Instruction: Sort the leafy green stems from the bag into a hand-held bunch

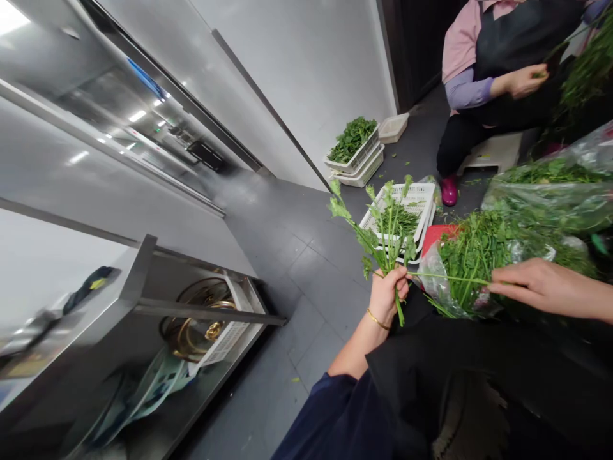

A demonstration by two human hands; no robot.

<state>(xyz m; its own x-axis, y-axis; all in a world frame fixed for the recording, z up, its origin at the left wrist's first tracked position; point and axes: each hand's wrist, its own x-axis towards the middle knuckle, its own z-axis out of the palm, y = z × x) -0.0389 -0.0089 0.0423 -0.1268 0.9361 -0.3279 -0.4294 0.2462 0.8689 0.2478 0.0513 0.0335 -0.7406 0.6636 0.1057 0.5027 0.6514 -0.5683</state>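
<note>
My left hand (389, 292) is closed around a small bunch of leafy green stems (390, 230), whose tops fan out up and to the left. A gold bangle circles that wrist. To the right, my right hand (531, 286) pinches the end of one long thin stem (450, 278), which stretches across to the left hand. Behind that stem a heap of greens (479, 249) sits in an open clear plastic bag. Just beyond the bunch, a white basket (424, 198) holds some cut greens (402, 222).
Stacked white baskets of leaves (354, 142) stand by the wall, beside a small white basket (393, 129). A person (507, 51) sits at the upper right, holding greens. Large plastic bags of greens (550, 201) lie at the right. A steel shelf (211, 312) with lids stands at the left.
</note>
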